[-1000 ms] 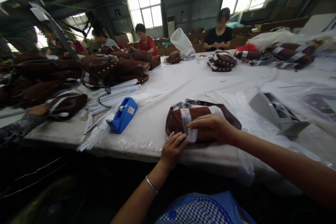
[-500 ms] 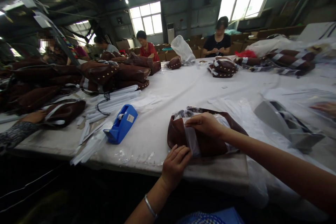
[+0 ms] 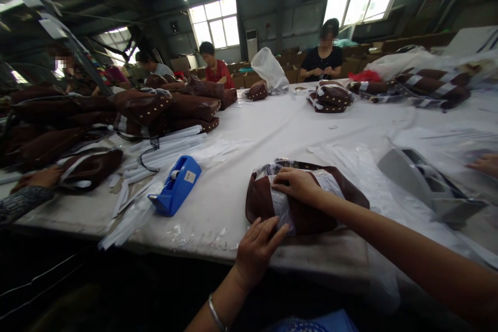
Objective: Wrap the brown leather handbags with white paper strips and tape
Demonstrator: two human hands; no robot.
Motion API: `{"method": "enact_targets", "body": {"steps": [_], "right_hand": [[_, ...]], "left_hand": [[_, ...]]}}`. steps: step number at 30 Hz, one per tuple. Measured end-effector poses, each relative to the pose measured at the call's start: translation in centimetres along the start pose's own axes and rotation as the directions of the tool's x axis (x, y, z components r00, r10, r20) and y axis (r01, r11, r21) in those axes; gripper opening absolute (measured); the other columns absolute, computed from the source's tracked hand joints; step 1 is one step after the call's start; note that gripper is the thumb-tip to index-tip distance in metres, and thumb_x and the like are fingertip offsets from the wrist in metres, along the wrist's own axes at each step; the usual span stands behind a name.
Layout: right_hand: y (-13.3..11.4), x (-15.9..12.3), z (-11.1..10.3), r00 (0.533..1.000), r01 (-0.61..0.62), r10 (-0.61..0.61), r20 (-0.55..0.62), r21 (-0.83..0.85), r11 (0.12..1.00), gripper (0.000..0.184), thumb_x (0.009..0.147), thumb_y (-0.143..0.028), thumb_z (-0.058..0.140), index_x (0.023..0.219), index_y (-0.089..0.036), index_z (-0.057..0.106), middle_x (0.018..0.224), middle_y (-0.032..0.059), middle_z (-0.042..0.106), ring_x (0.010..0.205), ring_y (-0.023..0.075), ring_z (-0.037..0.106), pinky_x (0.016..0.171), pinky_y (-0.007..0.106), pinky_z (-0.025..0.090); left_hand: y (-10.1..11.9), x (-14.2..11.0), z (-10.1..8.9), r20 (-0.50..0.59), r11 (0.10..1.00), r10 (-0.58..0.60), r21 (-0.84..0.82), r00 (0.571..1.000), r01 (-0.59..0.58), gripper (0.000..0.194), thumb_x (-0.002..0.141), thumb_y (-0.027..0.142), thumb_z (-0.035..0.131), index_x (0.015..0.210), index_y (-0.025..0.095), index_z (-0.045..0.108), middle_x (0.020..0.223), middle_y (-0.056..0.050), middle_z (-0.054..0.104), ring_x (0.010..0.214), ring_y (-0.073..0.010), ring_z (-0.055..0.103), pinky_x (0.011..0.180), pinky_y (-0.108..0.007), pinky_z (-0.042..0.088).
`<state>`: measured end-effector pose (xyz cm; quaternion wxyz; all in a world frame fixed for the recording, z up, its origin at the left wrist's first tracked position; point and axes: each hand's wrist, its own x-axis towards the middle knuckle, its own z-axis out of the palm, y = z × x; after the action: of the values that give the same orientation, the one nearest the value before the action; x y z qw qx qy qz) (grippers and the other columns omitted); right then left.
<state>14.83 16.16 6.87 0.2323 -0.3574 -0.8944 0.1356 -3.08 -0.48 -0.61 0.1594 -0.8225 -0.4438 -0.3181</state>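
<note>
A brown leather bag [image 3: 311, 218] lies at the table's front edge, with a whitish translucent strip [image 3: 280, 205] round it and clear wrapping bunched along its top. Fingers spread, my left hand [image 3: 259, 246] rests against the bag's near lower edge at the strip's end; a silver bangle circles that wrist. My right hand [image 3: 298, 185] lies over the top of the bag at the strip's upper part, fingers stretched out. Its palm hides some of the bag. Left of the bag stands a blue tape dispenser [image 3: 177, 187].
A grey tape dispenser [image 3: 412, 179] stands to the right beside plastic sheets [image 3: 361, 171]. White rolled strips [image 3: 171, 148] and piled brown bags [image 3: 167, 109] occupy the left. A co-worker's hand [image 3: 49, 175] touches a bag there; another hand [image 3: 486, 164] is far right.
My left hand has slid slightly up onto the strip's lower end, fingers more spread. My right hand has flattened onto the bag. The view has shifted slightly.
</note>
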Motion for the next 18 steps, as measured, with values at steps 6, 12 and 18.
{"method": "enact_targets", "body": {"steps": [6,12,18], "right_hand": [[0.1,0.8,0.1,0.995,-0.086,0.080,-0.054,-0.108,0.990,0.014,0.092,-0.030,0.063,0.099,-0.021,0.072,0.100,0.0050,0.067,0.081,0.0173,0.066,0.071,0.028,0.049],[4.0,-5.7,-5.8,0.941,-0.151,0.089,-0.326,-0.170,0.974,0.028,0.095,-0.026,0.056,0.121,-0.025,0.066,0.126,0.0053,0.067,0.112,0.0229,0.064,0.098,0.035,0.051],[12.5,-17.9,-16.0,0.664,-0.673,0.478,-0.575,-0.183,0.716,0.025,0.088,-0.030,0.061,0.105,-0.016,0.072,0.132,0.0153,0.062,0.131,0.0301,0.050,0.115,0.046,0.034]], "left_hand": [[1.0,1.4,-0.6,0.084,0.993,-0.075,0.095,0.994,0.067,0.054,0.095,0.008,0.049,0.147,0.022,0.046,0.139,-0.002,0.060,0.108,-0.0213,0.066,0.099,-0.037,0.056],[1.6,1.7,-0.3,0.046,0.993,-0.112,0.051,0.993,0.110,0.061,0.093,0.004,0.046,0.151,0.023,0.039,0.138,0.000,0.061,0.110,-0.0214,0.064,0.099,-0.035,0.055],[0.9,1.4,0.0,0.000,0.996,-0.079,0.042,0.997,0.079,0.066,0.092,0.004,0.046,0.152,0.027,0.036,0.136,0.005,0.062,0.108,-0.0206,0.064,0.098,-0.032,0.052]]}}
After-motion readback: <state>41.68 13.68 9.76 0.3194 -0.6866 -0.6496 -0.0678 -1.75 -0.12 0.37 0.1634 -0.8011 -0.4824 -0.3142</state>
